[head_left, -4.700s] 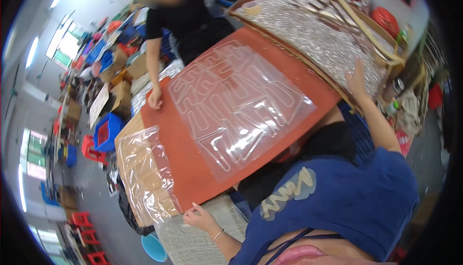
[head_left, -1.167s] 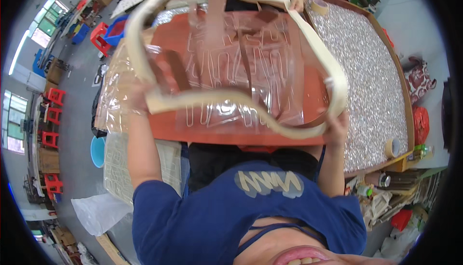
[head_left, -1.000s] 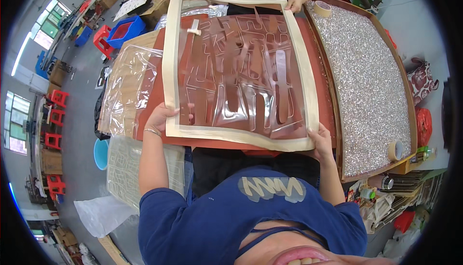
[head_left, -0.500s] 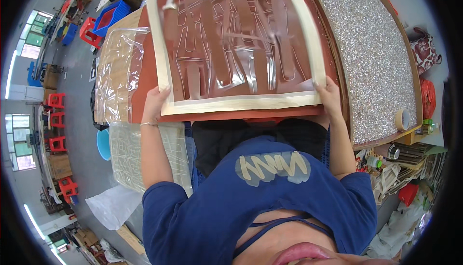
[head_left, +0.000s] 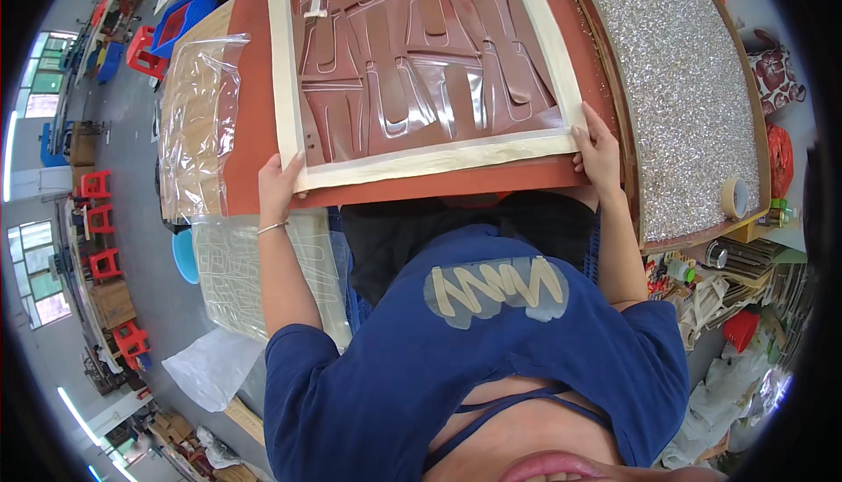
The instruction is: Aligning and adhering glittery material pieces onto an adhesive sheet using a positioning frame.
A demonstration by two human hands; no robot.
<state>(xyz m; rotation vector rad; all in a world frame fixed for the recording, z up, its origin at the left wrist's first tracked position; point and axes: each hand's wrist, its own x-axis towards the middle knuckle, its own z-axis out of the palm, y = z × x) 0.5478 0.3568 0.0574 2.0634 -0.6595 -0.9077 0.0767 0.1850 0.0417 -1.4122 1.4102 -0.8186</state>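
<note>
A clear plastic template sheet [head_left: 481, 71], with long cut-out slots and a cream tape border, spreads in front of me. At its near left corner my left hand [head_left: 281, 185] is closed, thumb on top of the tape. My right hand [head_left: 598, 150] pinches the near right corner, some fingers curled beneath the edge. Below the template lies a reddish-brown sheet [head_left: 252, 122], which shows through the slots and past the tape. Small whitish tabs stick up from the template's left part. Its far edge runs out of view.
Left of the template, crinkled clear film [head_left: 197, 127] covers a tan board. A translucent patterned sheet [head_left: 263, 267] hangs nearer me. At right stands a tray of silvery glitter-like material [head_left: 675, 105] with a tape roll [head_left: 734, 197] at its near corner. A blue crate [head_left: 182, 24] sits on a red stool.
Both hands have shifted the template away from me, the right corner more than the left. More of the reddish-brown sheet shows along the near edge.
</note>
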